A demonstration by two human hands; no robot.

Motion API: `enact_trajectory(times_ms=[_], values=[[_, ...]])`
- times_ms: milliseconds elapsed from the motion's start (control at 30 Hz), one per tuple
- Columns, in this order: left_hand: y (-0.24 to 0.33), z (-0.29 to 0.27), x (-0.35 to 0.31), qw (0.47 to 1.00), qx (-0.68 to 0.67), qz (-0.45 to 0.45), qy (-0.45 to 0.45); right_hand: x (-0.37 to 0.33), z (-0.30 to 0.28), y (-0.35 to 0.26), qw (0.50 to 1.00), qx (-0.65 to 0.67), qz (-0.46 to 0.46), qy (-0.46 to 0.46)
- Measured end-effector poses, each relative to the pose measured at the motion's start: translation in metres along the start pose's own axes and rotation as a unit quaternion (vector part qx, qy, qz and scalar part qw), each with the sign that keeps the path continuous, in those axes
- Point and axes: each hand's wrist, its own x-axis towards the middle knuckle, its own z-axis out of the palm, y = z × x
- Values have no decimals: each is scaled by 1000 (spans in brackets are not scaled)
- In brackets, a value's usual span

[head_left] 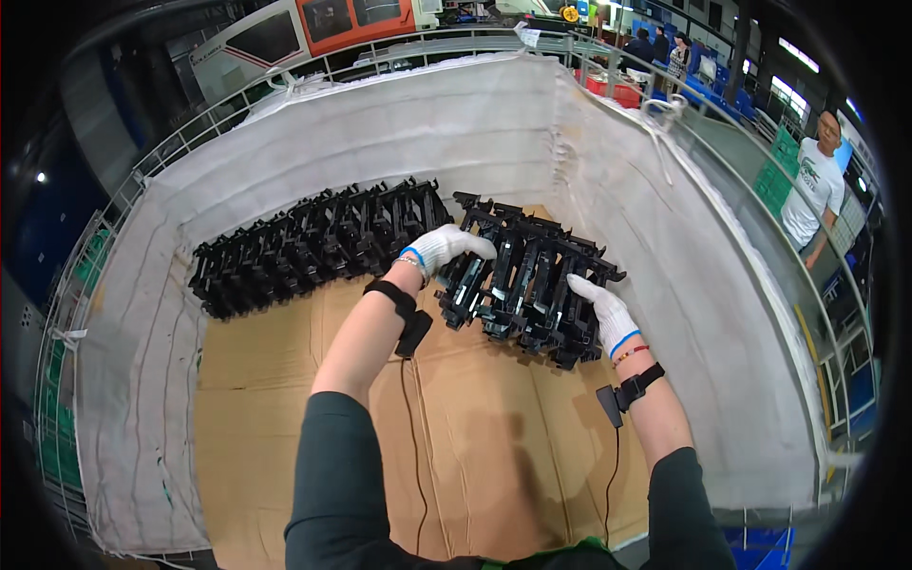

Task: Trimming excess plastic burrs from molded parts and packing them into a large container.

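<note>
Several black plastic frame-like parts (524, 275) stand side by side in a bunch at the far right of the cardboard. My left hand (451, 249), in a white knitted glove, grips the bunch at its left end, with the thumb lying over the top. At the right end my right hand (600, 309), gloved the same way, holds the bunch, its fingers mostly hidden behind the parts. A longer row of the same black plastic parts (318, 245) stands along the far wall to the left.
Brown cardboard (456, 427) covers the floor of a large bin lined with white quilted fabric (380, 123). A metal rail (456, 43) runs round its top. Outside on the right stands a person (815, 185) in a white shirt. Wrist straps with cables hang from both my forearms.
</note>
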Motion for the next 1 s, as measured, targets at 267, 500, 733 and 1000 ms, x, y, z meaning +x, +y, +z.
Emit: enact_trajectory(times_ms=[267,500,733,1000], values=[[-3,-45,127,999,-11,15,44,102,23,-46,997,-70,-27,6],[-35,-57,184,991,-31,57,113,174,30,-71,980,-193,-28,43],[-47,-90,195,985,27,-44,162,197,53,-82,972,-234,26,2],[-50,-70,181,958,79,-16,276,218,41,-90,898,-428,-63,82]])
